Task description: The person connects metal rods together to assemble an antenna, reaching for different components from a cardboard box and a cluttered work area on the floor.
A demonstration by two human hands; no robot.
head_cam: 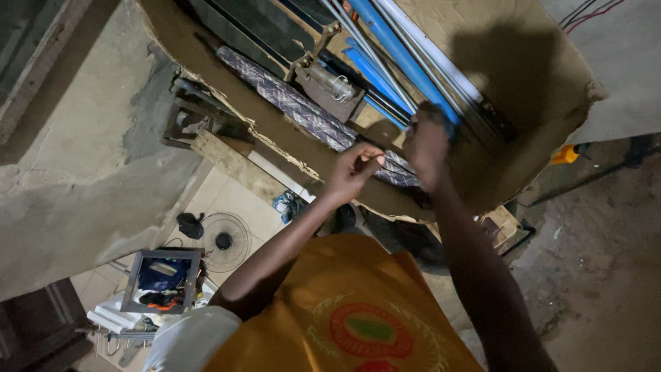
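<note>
Hands up at far rack: your right hand [427,148] wraps blue pipe [396,52] end, still in bundle; left hand [354,169] fingers pinched, contents unclear. Nothing pulled out yet.

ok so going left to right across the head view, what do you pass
concrete wall → small fan → left hand → right hand on the blue rods → orange tool
</note>
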